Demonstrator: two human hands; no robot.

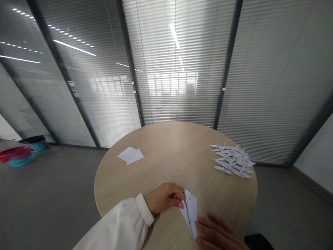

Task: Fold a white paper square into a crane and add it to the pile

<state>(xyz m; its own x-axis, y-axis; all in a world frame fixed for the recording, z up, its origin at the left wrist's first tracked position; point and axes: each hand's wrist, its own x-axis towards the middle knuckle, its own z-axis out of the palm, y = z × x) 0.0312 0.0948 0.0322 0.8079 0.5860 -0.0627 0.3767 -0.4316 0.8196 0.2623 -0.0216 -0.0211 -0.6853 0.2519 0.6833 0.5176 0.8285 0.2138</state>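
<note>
At the left hand (pixel 165 198), we see the thumb and forefinger pinching the left edge of the folded paper (pixel 193 208). At the right hand (pixel 221 232), we see the fingers outstretched – released, fingertips touching the paper's right edge. The paper lies near 5 o'clock on the round table (pixel 169 146), its long axis pointing roughly 11 to 5. A white sleeve (pixel 117 222) covers our left forearm. Farther out, we locate white paper (pixel 130 155) at 10 o'clock and pointed paper figures (pixel 232 161) – clustered in rows – at 2 o'clock. Beyond the rim, blue bins (pixel 20 161) stand at 9 o'clock.
</note>
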